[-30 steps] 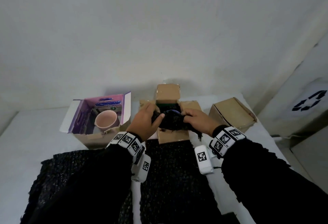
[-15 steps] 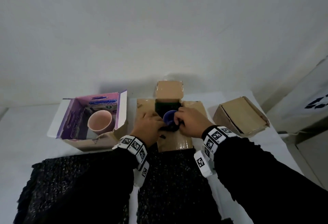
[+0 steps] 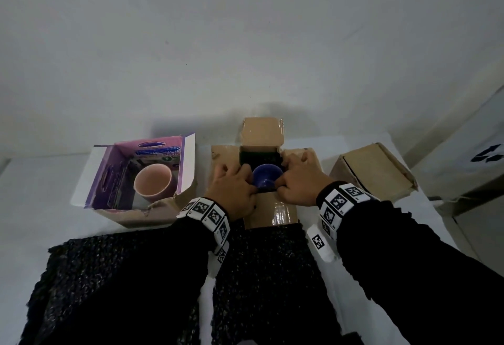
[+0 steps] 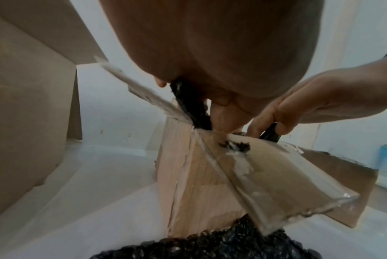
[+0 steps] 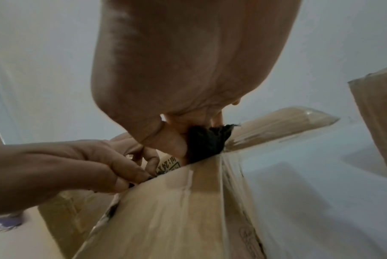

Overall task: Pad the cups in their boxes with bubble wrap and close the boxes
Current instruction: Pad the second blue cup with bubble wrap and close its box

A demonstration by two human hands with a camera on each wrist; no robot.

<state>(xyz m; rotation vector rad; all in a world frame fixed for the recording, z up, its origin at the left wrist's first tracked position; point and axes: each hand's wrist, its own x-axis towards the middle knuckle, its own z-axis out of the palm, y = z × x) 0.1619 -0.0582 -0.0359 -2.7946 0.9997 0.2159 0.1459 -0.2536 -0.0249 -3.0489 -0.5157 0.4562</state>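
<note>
A blue cup (image 3: pixel 266 180) stands in the open brown box (image 3: pixel 261 133) at the table's middle. Black bubble wrap (image 3: pixel 257 158) lines the box around the cup. My left hand (image 3: pixel 234 185) is at the cup's left and my right hand (image 3: pixel 296 181) at its right, both at the box's rim. The left wrist view shows my left hand (image 4: pixel 219 112) pinching a strip of the wrap (image 4: pixel 191 106) down at the box's corner. My right hand (image 5: pixel 183 136) pinches a fold of wrap (image 5: pixel 210 142) at the opposite corner. A pink cup (image 3: pixel 154 182) stands bare in the open purple box (image 3: pixel 109 181).
A closed brown box (image 3: pixel 373 172) lies at the right. Two sheets of black bubble wrap (image 3: pixel 122 276) (image 3: pixel 267 276) lie on the white table (image 3: pixel 35 208) under my forearms. A wall rises right behind the boxes, and a white bin (image 3: pixel 477 159) stands at the far right.
The wrap that both hands held bunched over the cup has gone down into the box. The cup's blue inside now shows and my hands have parted to its two sides.
</note>
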